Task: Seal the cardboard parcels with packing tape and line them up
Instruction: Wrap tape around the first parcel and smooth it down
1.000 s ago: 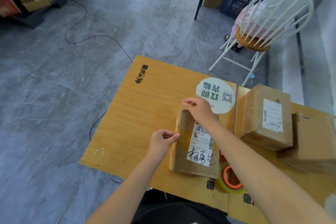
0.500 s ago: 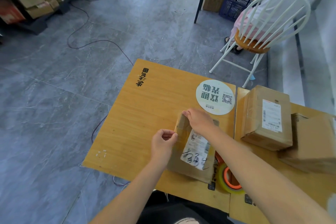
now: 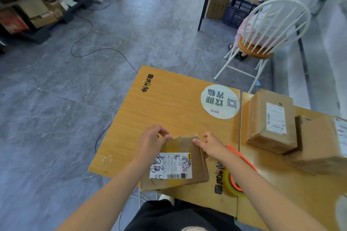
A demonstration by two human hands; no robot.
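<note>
The left hand point(image 3: 152, 141) and right hand point(image 3: 209, 145) each pinch the far edge of a labelled parcel point(image 3: 180, 146) lying on the worktop point(image 3: 169, 108). A tape roll point(image 3: 230, 186) sits just beside it.

The parcel point(image 3: 180, 163) is made of matt brown cardboard, and a white paper label point(image 3: 170, 166) is stuck on it. The surface point(image 3: 169, 103) is finished in smooth, faintly glossy wood grain. The tape roll point(image 3: 228, 182) is wound in glossy yellowish tape on an orange plastic core. The floor point(image 3: 56, 99) is laid in smooth grey stone-look tiles.
</note>
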